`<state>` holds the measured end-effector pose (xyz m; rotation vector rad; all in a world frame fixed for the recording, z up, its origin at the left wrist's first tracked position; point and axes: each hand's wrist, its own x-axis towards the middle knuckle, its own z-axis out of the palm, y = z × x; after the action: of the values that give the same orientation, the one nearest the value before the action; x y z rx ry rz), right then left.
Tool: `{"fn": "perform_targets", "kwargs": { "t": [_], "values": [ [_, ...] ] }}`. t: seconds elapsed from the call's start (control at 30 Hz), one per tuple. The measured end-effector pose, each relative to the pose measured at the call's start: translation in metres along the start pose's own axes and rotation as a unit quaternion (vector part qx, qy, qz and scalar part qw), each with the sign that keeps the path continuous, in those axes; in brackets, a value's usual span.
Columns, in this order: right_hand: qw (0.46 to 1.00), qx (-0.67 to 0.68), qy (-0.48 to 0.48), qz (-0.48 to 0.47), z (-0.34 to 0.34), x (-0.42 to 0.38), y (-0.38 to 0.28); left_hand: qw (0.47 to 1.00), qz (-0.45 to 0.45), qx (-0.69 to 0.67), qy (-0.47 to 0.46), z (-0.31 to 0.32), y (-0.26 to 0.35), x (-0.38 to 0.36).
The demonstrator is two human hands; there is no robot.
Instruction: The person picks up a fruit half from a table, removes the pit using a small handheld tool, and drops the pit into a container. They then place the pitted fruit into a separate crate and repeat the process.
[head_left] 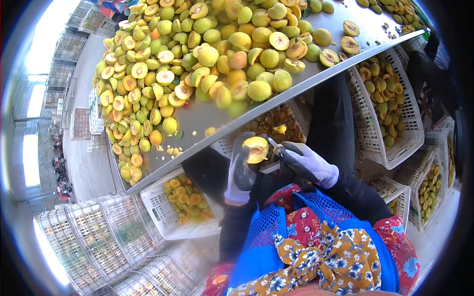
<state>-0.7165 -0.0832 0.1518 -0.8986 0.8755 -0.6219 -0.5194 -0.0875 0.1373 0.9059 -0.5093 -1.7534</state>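
The bench (195, 118) is showing smooth grey metal with a soft sheen. White plastic is forming the slotted crate (158, 217). The fruit half (256, 149) is baring a smooth cut face. Lilac cloth gloves (318, 165) are showing dark matt fingers. Blue mesh is making up the apron (266, 229); printed cloth is forming the bow (321, 259).
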Motion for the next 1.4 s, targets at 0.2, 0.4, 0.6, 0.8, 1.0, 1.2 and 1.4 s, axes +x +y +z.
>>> {"fn": "perform_targets", "kwargs": {
  "t": [0.2,0.4,0.6,0.8,1.0,1.2,1.4],
  "values": [
    [0.899,-0.413,0.07,-0.126,0.017,-0.008,-0.002,0.955,0.108,0.275,0.012,0.003,-0.004,-0.007],
    [0.867,-0.471,0.07,-0.143,0.025,-0.008,-0.003,0.835,0.204,0.512,-0.001,0.019,0.007,-0.014],
    [0.892,-0.433,0.054,-0.12,0.031,-0.006,-0.006,0.921,0.151,0.351,0.073,0.023,-0.006,-0.015],
    [0.949,-0.275,0.025,-0.153,0.023,0.005,0.01,0.949,0.164,0.243,0.111,0.024,-0.023,-0.011],
    [0.903,-0.41,0.074,-0.104,0.028,-0.004,-0.003,0.876,0.189,0.43,0.108,0.012,-0.021,-0.006],
    [0.883,-0.451,0.071,-0.108,0.031,-0.007,-0.002,0.882,0.191,0.414,0.117,0.011,-0.025,-0.011],
    [0.922,-0.35,0.038,-0.16,0.027,-0.001,0.007,0.952,0.139,0.236,0.136,0.033,-0.02,-0.016]
  ]
}}
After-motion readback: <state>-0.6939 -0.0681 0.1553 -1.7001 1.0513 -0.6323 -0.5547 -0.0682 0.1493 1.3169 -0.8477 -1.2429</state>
